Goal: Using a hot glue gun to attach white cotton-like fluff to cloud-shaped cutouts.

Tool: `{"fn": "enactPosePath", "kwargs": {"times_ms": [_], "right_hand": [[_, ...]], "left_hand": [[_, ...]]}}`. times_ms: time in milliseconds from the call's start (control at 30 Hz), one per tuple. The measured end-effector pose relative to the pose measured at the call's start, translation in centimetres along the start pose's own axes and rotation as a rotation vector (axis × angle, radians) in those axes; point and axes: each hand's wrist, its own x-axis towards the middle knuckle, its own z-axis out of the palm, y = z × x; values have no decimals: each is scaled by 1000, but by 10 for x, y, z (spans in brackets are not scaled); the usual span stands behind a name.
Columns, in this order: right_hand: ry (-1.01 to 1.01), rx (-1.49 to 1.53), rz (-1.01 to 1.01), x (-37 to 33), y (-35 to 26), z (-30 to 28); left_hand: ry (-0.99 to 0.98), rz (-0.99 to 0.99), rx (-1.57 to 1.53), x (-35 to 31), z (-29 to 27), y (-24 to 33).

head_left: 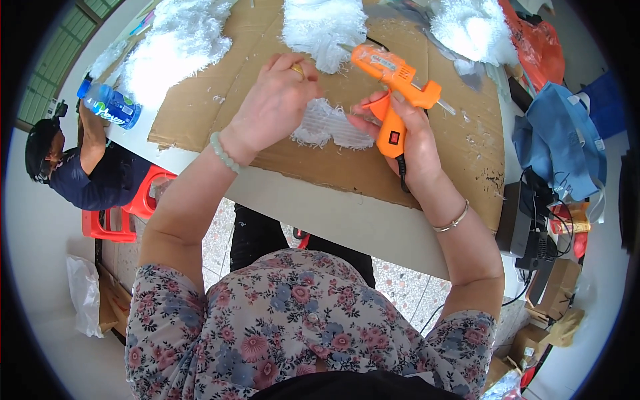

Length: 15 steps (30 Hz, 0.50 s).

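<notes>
Lying around the glue gun [399, 80] are fluffy white pieces [323, 33].

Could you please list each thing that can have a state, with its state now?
Orange glue gun: gripped in right hand
Glue stick: inserted, rear end protruding
Red rocker switch: position unclear
Plastic bottle: capped
Left hand: fingers curled, contents unclear
White shaggy fabric piece: lying on cardboard

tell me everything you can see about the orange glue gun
The glue gun looks plastic, bright orange, with a label on its barrel, a trigger, and a red switch on the handle. Its nozzle points away and leftward; a translucent stick protrudes behind, a black cord below. The right hand grips it above brown cardboard.
</notes>
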Motion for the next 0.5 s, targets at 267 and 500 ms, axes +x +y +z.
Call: {"fn": "enactPosePath", "kwargs": {"times_ms": [267,500], "right_hand": [[146,-4,-69,5,-10,-13],[255,-53,-9,4,-5,-14]], "left_hand": [[27,-23,-207,-6,18,5],[-88,145,-68,-9,20,17]]}}
